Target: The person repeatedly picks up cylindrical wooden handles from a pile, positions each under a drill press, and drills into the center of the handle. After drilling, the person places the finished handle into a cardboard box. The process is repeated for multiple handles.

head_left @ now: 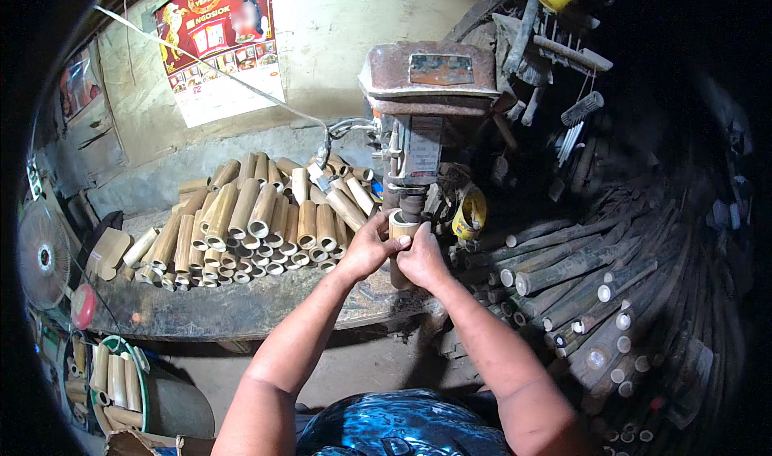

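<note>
A short bamboo tube point(402, 229) stands upright at the drill press point(430, 74), its open top end just below the dark spindle point(412, 205). My left hand point(370, 249) wraps round its left side, thumb across the front. From the right, my right hand point(422, 256) closes on the same tube, its thumb pointing up near the rim. Whether the spindle's tip reaches inside the tube I cannot tell. To the left of my hands, many cut bamboo tubes point(261, 207) lie stacked on the workbench point(201, 318).
Long bamboo poles point(575, 275) fill the floor at right. A yellow container point(470, 213) hangs beside the press. At lower left are a green-rimmed bin point(181, 396) with tubes in it and a fan point(46, 255). A cable point(233, 76) runs across the wall to the press.
</note>
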Tool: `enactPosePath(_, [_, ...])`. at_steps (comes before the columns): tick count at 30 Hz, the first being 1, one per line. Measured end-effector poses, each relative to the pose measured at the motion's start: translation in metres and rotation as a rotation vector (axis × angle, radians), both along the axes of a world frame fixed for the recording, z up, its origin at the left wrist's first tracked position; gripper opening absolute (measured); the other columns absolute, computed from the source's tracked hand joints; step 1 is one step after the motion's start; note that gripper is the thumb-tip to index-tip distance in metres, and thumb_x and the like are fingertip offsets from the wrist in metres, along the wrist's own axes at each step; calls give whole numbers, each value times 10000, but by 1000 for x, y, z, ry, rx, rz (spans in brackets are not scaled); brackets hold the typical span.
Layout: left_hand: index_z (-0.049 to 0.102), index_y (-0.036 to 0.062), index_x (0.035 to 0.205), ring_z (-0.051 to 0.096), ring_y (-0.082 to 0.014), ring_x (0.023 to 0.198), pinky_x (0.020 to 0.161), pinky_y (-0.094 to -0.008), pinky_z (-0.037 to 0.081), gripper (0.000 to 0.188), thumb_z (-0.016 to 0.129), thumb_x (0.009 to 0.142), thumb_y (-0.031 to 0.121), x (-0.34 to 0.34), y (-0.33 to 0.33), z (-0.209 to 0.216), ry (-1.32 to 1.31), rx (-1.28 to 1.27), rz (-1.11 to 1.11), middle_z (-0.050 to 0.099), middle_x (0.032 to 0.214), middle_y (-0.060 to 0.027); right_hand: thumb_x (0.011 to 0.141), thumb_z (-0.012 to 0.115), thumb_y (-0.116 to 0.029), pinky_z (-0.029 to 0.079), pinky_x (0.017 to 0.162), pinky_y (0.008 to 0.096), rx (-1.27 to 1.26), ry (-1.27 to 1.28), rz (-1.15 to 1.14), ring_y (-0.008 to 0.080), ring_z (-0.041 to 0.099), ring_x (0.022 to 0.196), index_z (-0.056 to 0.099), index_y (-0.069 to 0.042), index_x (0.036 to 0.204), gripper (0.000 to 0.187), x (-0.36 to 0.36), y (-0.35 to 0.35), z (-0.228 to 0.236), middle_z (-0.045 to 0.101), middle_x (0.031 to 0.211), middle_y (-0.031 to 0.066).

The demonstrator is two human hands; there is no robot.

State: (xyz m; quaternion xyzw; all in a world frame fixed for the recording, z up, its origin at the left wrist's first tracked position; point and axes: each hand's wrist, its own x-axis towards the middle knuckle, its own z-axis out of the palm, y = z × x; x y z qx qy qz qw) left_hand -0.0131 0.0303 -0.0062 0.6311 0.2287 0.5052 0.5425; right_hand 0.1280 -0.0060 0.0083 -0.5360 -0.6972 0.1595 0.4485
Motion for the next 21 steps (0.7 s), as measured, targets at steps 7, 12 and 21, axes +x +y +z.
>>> enactPosePath(7, [442,1,1387,568,-196,1159,1021,-350,444,581,715,883,93,20,1,-17,100,32,27,613,1254,-112,802,595,-86,474,852,530,1,-3,-34,495,580,1018,420,55,1116,387,26,0,-16,606,1030,315])
enactPosePath(12, [450,12,1391,574,-197,1146,995,-349,458,605,735,874,143,20,-22,-28,254,80,141,623,1240,-124,790,579,-49,483,874,538,-53,26,18,509,579,1026,344,68,1251,531,26,-21,-29,599,1069,342])
enactPosePath(21, [432,-4,1378,554,-185,1173,1052,-353,413,586,718,873,71,-11,-22,-21,149,17,29,601,1268,-90,784,570,-29,478,833,549,16,92,11,505,595,975,350,53,1195,474,-13,-21,-33,616,1011,320])
